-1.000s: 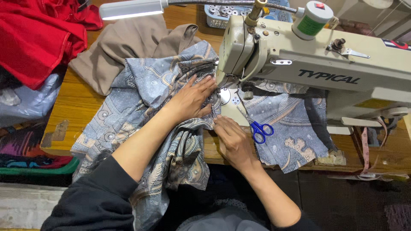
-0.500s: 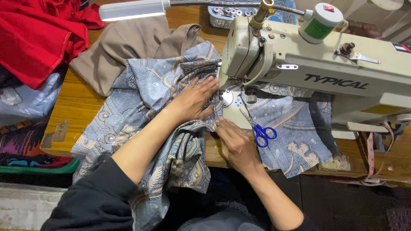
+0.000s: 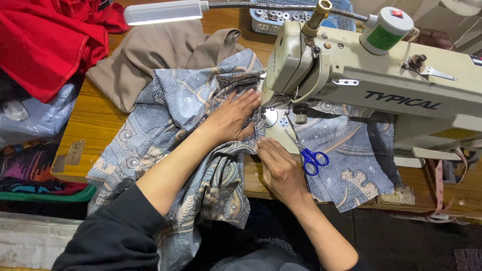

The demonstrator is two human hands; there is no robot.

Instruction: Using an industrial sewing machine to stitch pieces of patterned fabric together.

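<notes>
Left hand (image 3: 232, 120), fingers spread, presses the blue-grey patterned fabric (image 3: 170, 125) flat left of the cream sewing machine (image 3: 351, 75); right hand (image 3: 281, 165) pinches its near edge. Feed evenly, fingertips off the needle.

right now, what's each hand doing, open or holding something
Left hand: open, flat on the blue patterned fabric beside the sewing machine.
Right hand: fingers curled, pressing the fabric edge; a grip cannot be told.

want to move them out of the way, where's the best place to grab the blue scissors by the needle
Take the scissors by the blue loop handles, coming from the near right side. The handles lie free on the patterned cloth, while the blades point up-left toward the needle area beside the right hand.
</notes>
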